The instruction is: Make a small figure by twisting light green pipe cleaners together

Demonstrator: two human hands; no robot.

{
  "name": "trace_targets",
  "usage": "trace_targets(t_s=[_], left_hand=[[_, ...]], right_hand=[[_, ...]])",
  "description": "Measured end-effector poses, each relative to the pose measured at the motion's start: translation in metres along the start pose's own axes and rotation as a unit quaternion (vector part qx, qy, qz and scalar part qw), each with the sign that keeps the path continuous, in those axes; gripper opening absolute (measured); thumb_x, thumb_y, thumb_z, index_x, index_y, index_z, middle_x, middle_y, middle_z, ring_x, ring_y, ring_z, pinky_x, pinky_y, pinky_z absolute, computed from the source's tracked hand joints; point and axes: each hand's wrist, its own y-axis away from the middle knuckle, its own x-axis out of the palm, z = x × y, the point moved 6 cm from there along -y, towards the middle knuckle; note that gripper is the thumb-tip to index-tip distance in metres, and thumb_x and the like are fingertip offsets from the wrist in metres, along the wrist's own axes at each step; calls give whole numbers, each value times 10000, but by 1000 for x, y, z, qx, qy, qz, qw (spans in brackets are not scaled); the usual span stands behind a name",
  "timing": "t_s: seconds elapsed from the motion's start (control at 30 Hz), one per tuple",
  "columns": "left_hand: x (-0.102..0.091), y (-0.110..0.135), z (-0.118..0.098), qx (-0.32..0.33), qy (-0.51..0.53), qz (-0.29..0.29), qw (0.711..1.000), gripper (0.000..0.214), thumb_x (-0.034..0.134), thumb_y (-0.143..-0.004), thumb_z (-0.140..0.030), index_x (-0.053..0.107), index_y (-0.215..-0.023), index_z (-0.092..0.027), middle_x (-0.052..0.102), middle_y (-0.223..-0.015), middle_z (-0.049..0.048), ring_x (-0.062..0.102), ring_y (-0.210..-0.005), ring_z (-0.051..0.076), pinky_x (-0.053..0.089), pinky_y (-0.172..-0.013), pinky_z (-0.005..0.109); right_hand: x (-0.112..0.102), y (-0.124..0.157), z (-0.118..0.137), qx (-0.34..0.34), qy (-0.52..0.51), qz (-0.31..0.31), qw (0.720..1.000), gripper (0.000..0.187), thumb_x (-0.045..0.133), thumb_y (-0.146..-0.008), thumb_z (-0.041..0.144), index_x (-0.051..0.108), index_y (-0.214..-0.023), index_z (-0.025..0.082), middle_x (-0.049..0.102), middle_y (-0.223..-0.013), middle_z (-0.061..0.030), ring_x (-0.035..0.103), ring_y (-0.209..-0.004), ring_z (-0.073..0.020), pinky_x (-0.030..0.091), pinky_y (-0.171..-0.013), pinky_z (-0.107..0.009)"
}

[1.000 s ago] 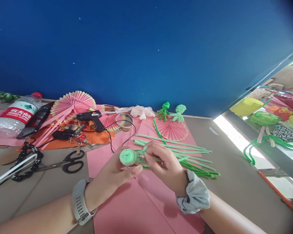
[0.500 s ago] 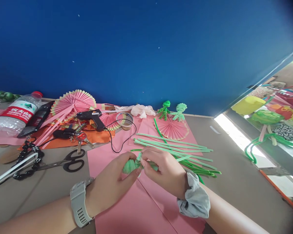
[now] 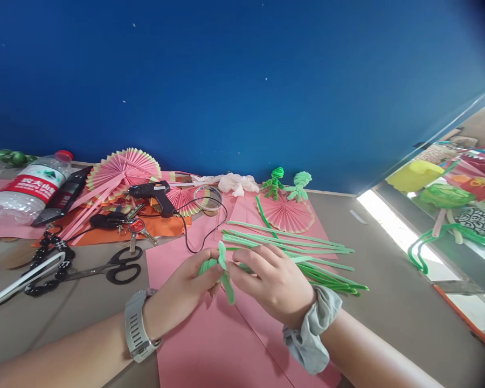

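Both my hands meet over a pink paper sheet [image 3: 210, 350] on the table. My left hand [image 3: 186, 291], with a grey watch on the wrist, pinches a light green pipe-cleaner coil [image 3: 208, 265]. My right hand [image 3: 272, 283], a grey scrunchie round its wrist, grips the same piece, and a loose green end [image 3: 227, 285] sticks out between the two hands. Several straight green pipe cleaners [image 3: 299, 250] lie just beyond my right hand.
Scissors [image 3: 113, 268], keys [image 3: 133, 229] and a black glue gun [image 3: 153, 193] with its cord lie to the left. Pink paper fans [image 3: 121, 167], a water bottle [image 3: 28, 186] and two green pipe-cleaner figures [image 3: 286, 186] stand along the blue wall. A shelf with colourful items [image 3: 448, 199] is at the right.
The coil was held up facing me a second ago. Both hands have since closed in round it and turned it, and a loose green end now pokes out between them.
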Motion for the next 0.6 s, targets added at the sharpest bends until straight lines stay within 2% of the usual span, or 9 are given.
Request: trace_targets(t_s=[0.1,0.17,0.23,0.33,0.43,0.5,0.6], left_hand=[[3,-1,0,28,-3,17,999,162,442,-852,-317,540,-859,-188,466,-657,-24,429,-595,118,376,-594,225],[5,0,0,49,-31,32,998,158,440,-854,-318,530,-866,-189,477,-687,-15,439,-594,121,376,-582,229],[7,2,-2,72,-94,36,992,150,443,-852,-313,530,-902,-200,493,-731,-3,448,-607,127,366,-561,225],[9,6,-11,104,-213,61,970,146,433,-857,-294,544,-908,-215,535,-806,18,484,-705,152,361,-595,223],[17,11,-15,100,-296,133,941,142,422,-860,-273,552,-891,-226,577,-857,20,514,-768,162,365,-635,218],[20,14,-14,81,-339,163,923,136,423,-855,-264,553,-876,-230,585,-840,9,522,-736,157,360,-638,221],[22,16,-10,62,-385,164,906,141,430,-844,-287,556,-825,-225,579,-768,2,517,-679,158,342,-602,227]], right_hand=[[-1,-5,-14,30,-153,84,984,186,421,-843,63,548,-854,198,610,-882,-23,516,-813,-143,403,-737,-289],[-2,-6,-23,73,-261,145,952,170,428,-846,64,530,-807,194,584,-817,-6,515,-787,-120,416,-734,-255],[-2,-4,-32,119,-325,190,919,122,460,-861,131,529,-781,193,559,-811,0,517,-747,-110,428,-682,-232],[3,3,-39,149,-371,258,880,135,489,-864,242,544,-751,192,552,-768,15,509,-686,-107,417,-611,-221],[12,9,-37,138,-399,325,847,148,502,-855,262,556,-737,190,532,-668,46,470,-604,-92,378,-537,-195],[14,10,-35,133,-397,341,842,119,518,-838,213,568,-733,188,527,-650,53,448,-573,-83,352,-503,-182],[15,9,-33,146,-372,339,852,117,525,-813,148,589,-723,187,567,-674,48,475,-587,-87,354,-506,-182]])
